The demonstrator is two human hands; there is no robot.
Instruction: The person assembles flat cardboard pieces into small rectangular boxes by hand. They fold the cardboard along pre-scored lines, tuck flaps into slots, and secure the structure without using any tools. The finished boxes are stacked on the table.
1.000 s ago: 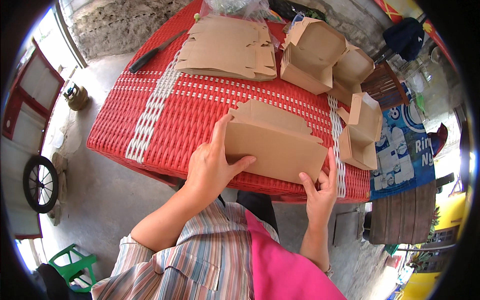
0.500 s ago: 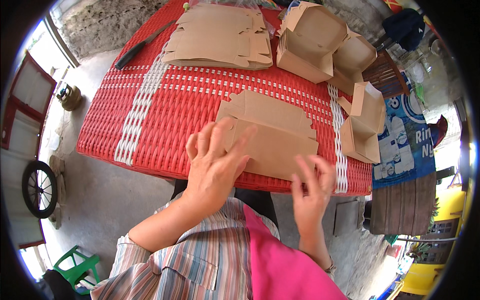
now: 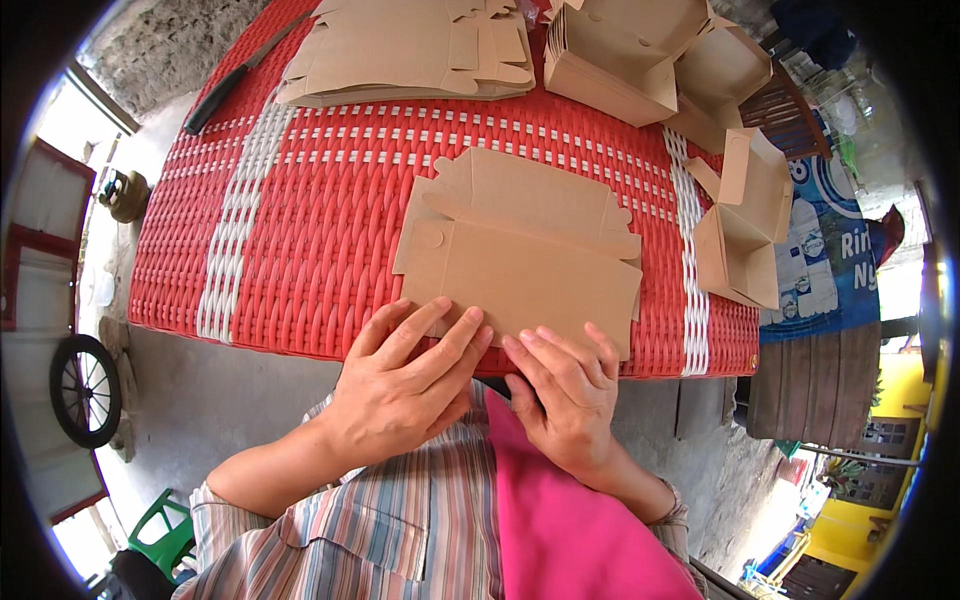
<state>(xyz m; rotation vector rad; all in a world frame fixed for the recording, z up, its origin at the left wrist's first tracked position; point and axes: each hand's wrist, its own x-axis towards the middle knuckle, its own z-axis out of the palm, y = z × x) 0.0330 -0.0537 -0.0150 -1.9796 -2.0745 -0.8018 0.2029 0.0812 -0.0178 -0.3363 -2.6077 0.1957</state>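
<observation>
A brown cardboard box blank (image 3: 530, 270) lies folded flat on the red and white woven table (image 3: 290, 250), close to its front edge. Along the blank's near edge, my left hand (image 3: 410, 375) rests with its fingers stretched out onto the board. Beside it my right hand (image 3: 568, 395) touches the same edge, fingers also extended. Neither hand is wrapped round anything. Thumbs and palms sit just off the table edge.
Behind the blank is a stack of flat box blanks (image 3: 390, 55). A black-handled knife (image 3: 235, 85) lies left of it. Stacked open boxes (image 3: 610, 85) stand at the back right, another folded box (image 3: 738, 230) nearer. A green plastic chair (image 3: 165, 530) is at lower left.
Both hands have come down and closer together onto the blank's near edge; before, they hovered over it, apart. The whole view has shifted slightly.
</observation>
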